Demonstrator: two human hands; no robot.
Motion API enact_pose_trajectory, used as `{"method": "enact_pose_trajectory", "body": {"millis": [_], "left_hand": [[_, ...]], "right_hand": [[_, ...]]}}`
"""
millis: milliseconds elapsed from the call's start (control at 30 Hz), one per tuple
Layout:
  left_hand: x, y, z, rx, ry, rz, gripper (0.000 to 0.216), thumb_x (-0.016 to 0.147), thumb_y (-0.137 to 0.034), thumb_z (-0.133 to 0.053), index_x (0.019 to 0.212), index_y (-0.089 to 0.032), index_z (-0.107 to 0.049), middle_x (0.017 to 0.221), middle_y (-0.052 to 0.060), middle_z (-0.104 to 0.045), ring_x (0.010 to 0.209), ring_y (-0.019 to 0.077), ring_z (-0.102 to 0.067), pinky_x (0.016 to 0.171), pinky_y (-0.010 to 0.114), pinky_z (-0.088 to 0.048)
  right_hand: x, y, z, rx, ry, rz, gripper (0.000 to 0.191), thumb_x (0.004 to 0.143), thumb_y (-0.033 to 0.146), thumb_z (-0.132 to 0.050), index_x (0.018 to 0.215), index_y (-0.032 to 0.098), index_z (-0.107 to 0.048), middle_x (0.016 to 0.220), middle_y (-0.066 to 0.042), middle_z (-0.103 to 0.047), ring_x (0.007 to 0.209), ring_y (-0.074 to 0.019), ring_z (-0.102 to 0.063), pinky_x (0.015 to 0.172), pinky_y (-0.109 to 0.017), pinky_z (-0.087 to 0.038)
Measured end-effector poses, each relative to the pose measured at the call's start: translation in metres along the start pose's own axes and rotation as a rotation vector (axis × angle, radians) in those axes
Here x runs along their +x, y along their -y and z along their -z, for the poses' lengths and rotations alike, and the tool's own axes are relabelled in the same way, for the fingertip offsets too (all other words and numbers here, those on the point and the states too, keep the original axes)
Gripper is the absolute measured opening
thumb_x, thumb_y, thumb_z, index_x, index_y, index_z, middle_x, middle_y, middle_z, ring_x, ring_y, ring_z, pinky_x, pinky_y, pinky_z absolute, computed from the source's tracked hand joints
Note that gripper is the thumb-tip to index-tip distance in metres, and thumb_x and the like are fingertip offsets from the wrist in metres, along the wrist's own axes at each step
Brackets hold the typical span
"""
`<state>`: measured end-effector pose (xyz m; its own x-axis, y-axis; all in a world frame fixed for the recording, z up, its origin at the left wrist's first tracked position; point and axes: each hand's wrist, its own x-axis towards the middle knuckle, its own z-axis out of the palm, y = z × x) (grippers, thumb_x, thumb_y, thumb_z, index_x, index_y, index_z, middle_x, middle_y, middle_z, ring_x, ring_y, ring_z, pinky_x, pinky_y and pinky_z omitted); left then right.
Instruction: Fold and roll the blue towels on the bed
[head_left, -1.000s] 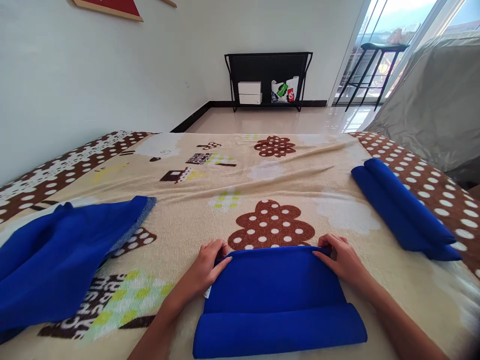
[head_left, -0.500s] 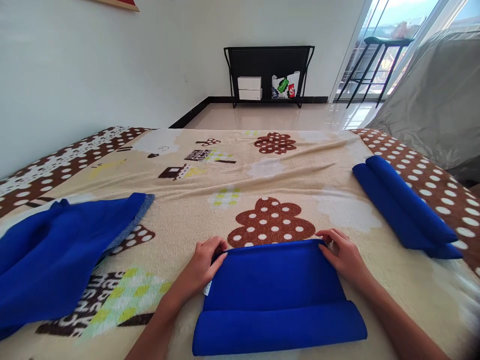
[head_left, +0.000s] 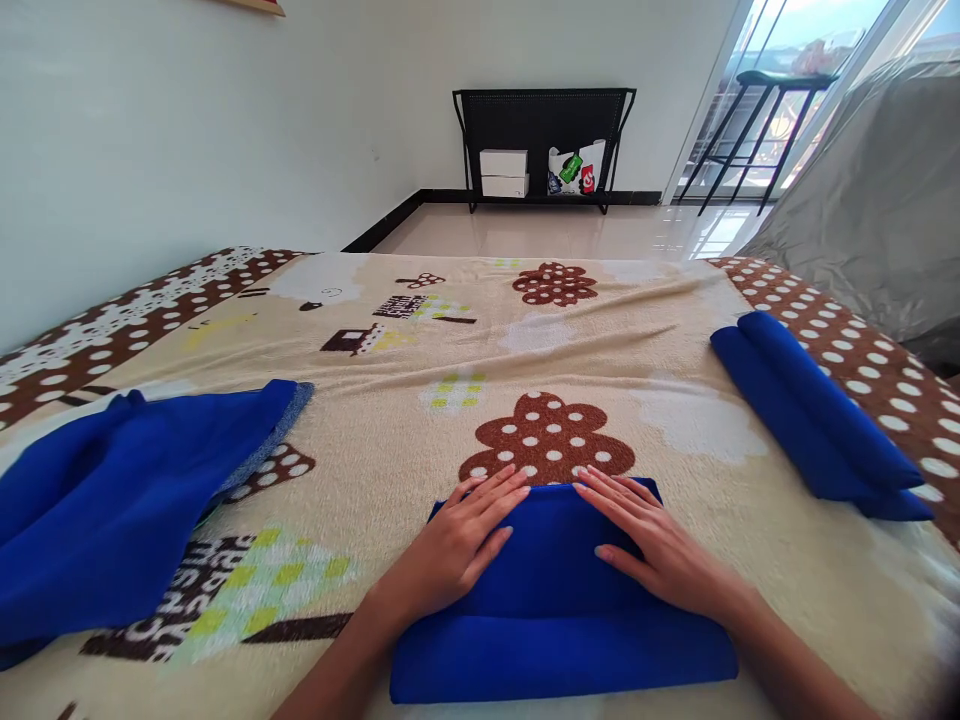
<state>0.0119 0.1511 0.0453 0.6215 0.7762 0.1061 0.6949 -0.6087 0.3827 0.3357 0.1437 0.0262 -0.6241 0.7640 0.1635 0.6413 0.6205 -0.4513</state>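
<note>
Take the clock face as centred on the folded blue cloth between your hands. Towards 9 to 10 o'clock, a loose blue cloth [head_left: 135, 500] lies rumpled on the patterned blanket [head_left: 390, 440], well apart from your work; leave it be. At 10 o'clock, your left hand [head_left: 471, 545] rests palm down, fingers straight and close together, thumb held apart, pinching nothing. Its fingertips reach the far edge, so keep them flat and let the whole hand press rather than the tips alone.

The folded blue cloth [head_left: 562, 590] lies directly in front of you, its thicker fold along the 6 o'clock side and its far edge just beside the brown cloud print [head_left: 544, 440] at 12. Smoothing or flattening appears to be the step in hand: press evenly, ease outward from the middle, and keep that edge straight.

At 2 o'clock, your right hand [head_left: 649, 540] mirrors the left, flat with its thumb apart and gripping nothing. Match its pressure to the other, since an uneven push could skew the cloth. Further out towards 2 o'clock lies a long blue bundle [head_left: 817, 410], also well apart.
</note>
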Motion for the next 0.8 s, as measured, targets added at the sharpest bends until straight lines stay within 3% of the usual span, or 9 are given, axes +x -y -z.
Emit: {"method": "enact_pose_trajectory", "body": {"millis": [100,300,500,800], "left_hand": [[0.005,-0.006,-0.001,-0.087,0.193,-0.072,0.053,0.105,-0.032,-0.036,0.156,-0.036,-0.021,0.161,0.001,-0.033,0.149,0.0196,-0.028,0.121,0.046,-0.023],[0.009,-0.005,-0.003,-0.082,0.285,-0.051,0.054,0.106,-0.040,-0.034,0.156,-0.040,-0.014,0.163,-0.003,-0.026,0.151,0.0186,-0.021,0.123,0.048,-0.017],[0.000,0.011,0.000,-0.033,0.262,-0.033,0.054,0.105,-0.042,-0.036,0.155,-0.042,-0.017,0.163,-0.003,-0.026,0.151,0.0191,-0.022,0.124,0.048,-0.014],[-0.026,0.037,-0.009,0.164,0.112,0.207,0.058,0.101,-0.051,-0.039,0.155,-0.043,-0.016,0.165,0.000,-0.021,0.152,0.0253,-0.020,0.121,0.058,-0.012]], "right_hand": [[0.004,0.003,-0.002,0.026,0.166,0.008,0.064,0.100,0.044,-0.045,0.157,0.034,-0.018,0.161,-0.001,-0.028,0.148,-0.0209,-0.029,0.122,-0.047,-0.024],[0.002,-0.004,-0.005,0.026,0.203,-0.012,0.064,0.100,0.048,-0.045,0.157,0.036,-0.018,0.162,0.001,-0.025,0.149,-0.0210,-0.026,0.124,-0.048,-0.021],[-0.004,-0.011,-0.002,0.014,0.186,-0.032,0.064,0.099,0.048,-0.047,0.156,0.038,-0.019,0.162,0.001,-0.025,0.149,-0.0221,-0.026,0.123,-0.051,-0.022],[-0.024,-0.028,0.008,-0.007,0.151,-0.083,0.069,0.097,0.052,-0.050,0.156,0.040,-0.015,0.163,0.001,-0.020,0.150,-0.0241,-0.022,0.123,-0.054,-0.019]]}}
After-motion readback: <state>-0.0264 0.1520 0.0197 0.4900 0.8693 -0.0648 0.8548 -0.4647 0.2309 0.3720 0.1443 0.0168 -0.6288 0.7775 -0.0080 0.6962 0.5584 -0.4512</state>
